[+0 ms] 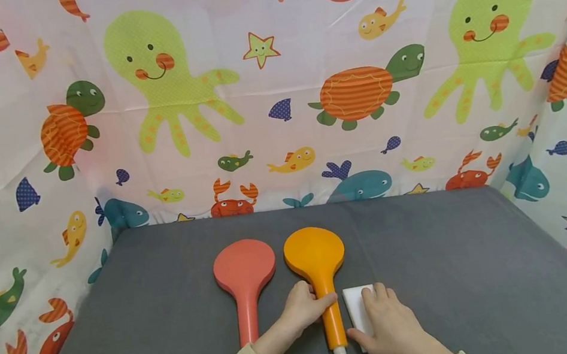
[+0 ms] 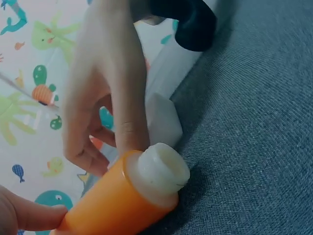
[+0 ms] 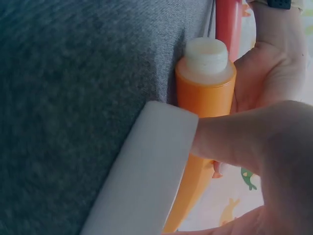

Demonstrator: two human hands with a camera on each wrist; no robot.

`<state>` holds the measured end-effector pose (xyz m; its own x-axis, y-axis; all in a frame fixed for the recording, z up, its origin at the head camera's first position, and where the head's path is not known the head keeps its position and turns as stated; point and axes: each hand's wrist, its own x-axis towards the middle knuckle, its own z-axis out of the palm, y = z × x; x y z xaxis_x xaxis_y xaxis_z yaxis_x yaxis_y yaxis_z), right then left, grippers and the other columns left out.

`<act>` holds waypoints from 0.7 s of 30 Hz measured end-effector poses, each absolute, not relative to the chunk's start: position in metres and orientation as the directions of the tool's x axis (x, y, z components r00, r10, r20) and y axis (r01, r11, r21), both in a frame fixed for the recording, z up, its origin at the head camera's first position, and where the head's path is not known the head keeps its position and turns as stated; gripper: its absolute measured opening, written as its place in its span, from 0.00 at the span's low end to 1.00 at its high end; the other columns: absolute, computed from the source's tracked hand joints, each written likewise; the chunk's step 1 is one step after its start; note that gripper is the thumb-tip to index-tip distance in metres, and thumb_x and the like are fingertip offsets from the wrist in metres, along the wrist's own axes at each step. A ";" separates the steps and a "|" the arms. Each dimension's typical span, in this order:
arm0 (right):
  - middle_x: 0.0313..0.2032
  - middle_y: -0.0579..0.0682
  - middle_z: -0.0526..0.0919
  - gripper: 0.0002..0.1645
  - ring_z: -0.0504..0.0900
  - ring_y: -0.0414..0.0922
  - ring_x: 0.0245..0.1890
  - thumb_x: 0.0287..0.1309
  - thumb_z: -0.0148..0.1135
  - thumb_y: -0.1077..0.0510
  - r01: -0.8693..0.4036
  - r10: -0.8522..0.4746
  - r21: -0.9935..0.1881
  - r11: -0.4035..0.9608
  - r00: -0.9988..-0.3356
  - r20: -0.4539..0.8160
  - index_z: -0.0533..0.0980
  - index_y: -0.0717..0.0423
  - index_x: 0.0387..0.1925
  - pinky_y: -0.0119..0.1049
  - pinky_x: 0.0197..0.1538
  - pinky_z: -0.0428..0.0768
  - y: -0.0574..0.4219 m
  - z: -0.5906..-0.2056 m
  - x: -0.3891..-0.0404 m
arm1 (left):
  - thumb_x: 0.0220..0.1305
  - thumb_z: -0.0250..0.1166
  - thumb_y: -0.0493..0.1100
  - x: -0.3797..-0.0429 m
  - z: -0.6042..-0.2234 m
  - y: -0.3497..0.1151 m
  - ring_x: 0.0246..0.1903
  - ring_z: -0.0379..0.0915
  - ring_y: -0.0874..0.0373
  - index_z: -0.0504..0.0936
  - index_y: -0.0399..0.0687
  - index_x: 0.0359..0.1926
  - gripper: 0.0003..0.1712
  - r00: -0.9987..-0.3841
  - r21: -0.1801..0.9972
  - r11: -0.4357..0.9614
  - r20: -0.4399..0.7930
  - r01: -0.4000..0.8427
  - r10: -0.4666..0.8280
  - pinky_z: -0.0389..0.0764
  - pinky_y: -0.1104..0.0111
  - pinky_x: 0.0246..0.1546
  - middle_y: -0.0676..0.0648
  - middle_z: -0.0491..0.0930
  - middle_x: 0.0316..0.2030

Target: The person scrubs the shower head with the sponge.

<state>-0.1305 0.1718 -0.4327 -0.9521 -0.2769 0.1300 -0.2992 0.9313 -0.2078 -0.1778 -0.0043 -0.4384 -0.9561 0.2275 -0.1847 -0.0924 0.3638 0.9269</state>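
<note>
My left hand (image 1: 298,309) grips the handle of an orange paddle-shaped thing (image 1: 314,251), thumb across the top. Its round flat head points away from me, and a white cap (image 1: 339,352) closes the near end of the handle. Just right of it lies a flat white rectangular block (image 1: 356,307). My right hand (image 1: 396,327) holds this block, fingers over its top and thumb (image 3: 227,139) at its side. In the left wrist view, the white cap (image 2: 164,168) is close by the right hand's thumb.
A coral-pink paddle-shaped thing (image 1: 244,265) lies left of the orange one, its handle end behind my left forearm. Everything rests on a grey cloth-covered table (image 1: 435,252). A curtain with printed sea animals (image 1: 253,115) stands along the back and both sides.
</note>
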 end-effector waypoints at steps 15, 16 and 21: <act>0.43 0.64 0.65 0.33 0.69 0.53 0.31 0.39 0.70 0.49 -0.253 -0.220 -0.293 0.922 -0.965 0.143 0.68 0.67 0.42 0.40 0.23 0.73 0.167 -0.437 -0.129 | 0.61 0.62 0.35 -0.181 -0.443 -0.017 0.32 0.81 0.48 0.70 0.25 0.44 0.16 -0.899 0.960 0.048 -0.276 -0.277 0.341 0.81 0.60 0.35 0.39 0.78 0.32; 0.45 0.65 0.64 0.32 0.69 0.53 0.31 0.40 0.69 0.51 -0.247 -0.208 -0.306 0.919 -0.966 0.153 0.68 0.67 0.43 0.40 0.23 0.73 0.168 -0.436 -0.129 | 0.61 0.62 0.35 -0.180 -0.442 -0.019 0.33 0.81 0.48 0.70 0.25 0.44 0.16 -0.901 0.964 0.040 -0.259 -0.261 0.349 0.81 0.61 0.35 0.40 0.78 0.32; 0.48 0.63 0.63 0.32 0.70 0.54 0.32 0.42 0.68 0.53 -0.258 -0.151 -0.300 0.918 -0.930 0.336 0.69 0.67 0.47 0.38 0.19 0.72 0.175 -0.422 -0.132 | 0.60 0.63 0.36 -0.174 -0.430 -0.024 0.34 0.80 0.47 0.68 0.26 0.50 0.22 -0.917 0.991 -0.006 -0.123 -0.136 0.380 0.80 0.61 0.39 0.41 0.76 0.35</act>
